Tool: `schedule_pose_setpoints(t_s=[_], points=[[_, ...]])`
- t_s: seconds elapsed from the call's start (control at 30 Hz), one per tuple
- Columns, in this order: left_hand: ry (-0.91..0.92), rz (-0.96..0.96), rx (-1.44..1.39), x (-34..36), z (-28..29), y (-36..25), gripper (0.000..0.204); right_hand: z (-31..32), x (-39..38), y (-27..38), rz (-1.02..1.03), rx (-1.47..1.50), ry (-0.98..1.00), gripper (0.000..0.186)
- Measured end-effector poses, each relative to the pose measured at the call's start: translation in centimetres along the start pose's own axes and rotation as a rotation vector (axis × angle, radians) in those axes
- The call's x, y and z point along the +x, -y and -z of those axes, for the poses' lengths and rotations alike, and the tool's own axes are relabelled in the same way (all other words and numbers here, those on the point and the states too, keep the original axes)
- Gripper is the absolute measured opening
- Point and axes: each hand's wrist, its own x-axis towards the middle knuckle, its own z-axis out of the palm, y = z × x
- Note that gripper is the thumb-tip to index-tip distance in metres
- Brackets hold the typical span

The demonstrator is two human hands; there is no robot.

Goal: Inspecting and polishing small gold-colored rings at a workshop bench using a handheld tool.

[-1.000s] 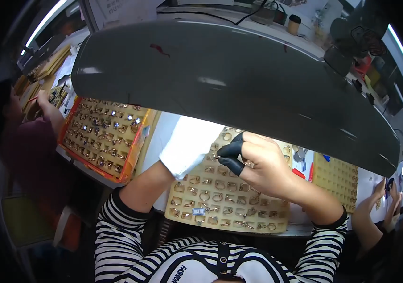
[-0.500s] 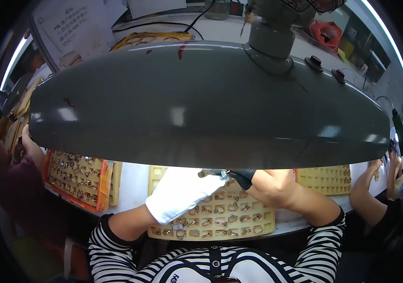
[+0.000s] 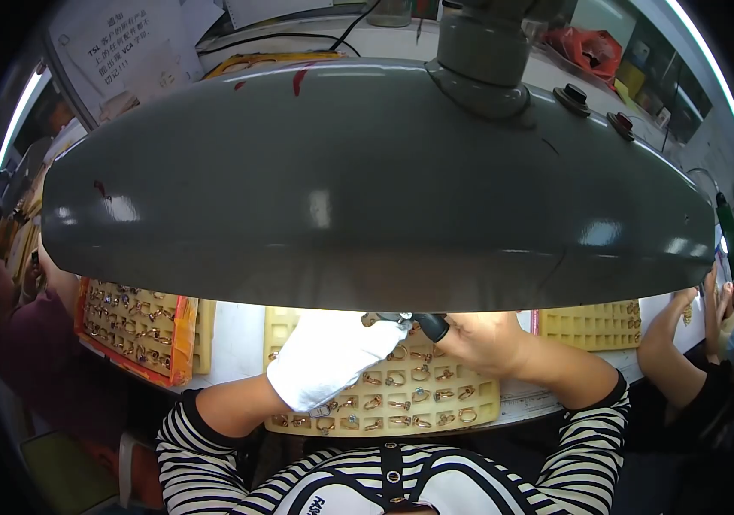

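My left hand, in a white glove, is closed, with its fingertips partly hidden under the lamp's edge. A small silvery metal piece shows at those fingertips; I cannot make out whether it is a ring. Bare and curled, my right hand grips a black tool whose kind does not show; its near end points toward me and its other end meets the silvery piece. Both hands are above a cream tray of slots, in which several gold-coloured rings stand, some with pale stones.
A large grey lamp hood covers the middle of the view, close above my hands. At left lies an orange-edged box of rings. Another slotted tray lies at right. Other people's arms work on both sides.
The view has shifted slightly. My right fingers have turned around the black tool, which now looks shorter and rounder at its near end. My left hand stays nearly in place.
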Motion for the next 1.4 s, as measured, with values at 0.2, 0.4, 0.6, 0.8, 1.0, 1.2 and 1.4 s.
schedule_pose_setpoints(t_s=[0.2, 0.4, 0.6, 0.8, 1.0, 1.2, 1.4], points=[[0.002, -0.082, 0.056, -0.1, 0.4, -0.1, 0.024, 0.2, -0.8, -1.2, -0.535, 0.540, 0.360, 0.022], [-0.137, -0.157, 0.018, 0.2, -0.1, 0.2, 0.036, 0.5, 0.5, -0.9, 0.362, -0.324, -0.207, 0.016], [-0.120, -0.138, -0.004, -0.1, 0.1, 0.3, 0.026, 0.9, -0.2, -0.3, 0.160, -0.176, -0.014, 0.029], [-0.235, -0.125, -0.164, 0.2, 0.3, -0.1, 0.024, 0.3, -0.3, -0.6, -0.321, 0.383, 0.171, 0.027], [-0.233, -0.136, -0.227, 0.0, 0.4, 0.1, 0.023, 0.9, -0.9, -0.9, -0.448, 0.429, 0.416, 0.022], [-0.206, -0.052, -0.458, -0.4, -0.1, 0.5, 0.021, 0.9, -0.5, -0.4, -0.740, 0.859, 0.323, 0.015], [-0.234, 0.058, -0.753, 0.0, -1.0, 0.7, 0.035, 0.7, 0.2, -0.8, -0.774, 1.056, 0.232, 0.024]])
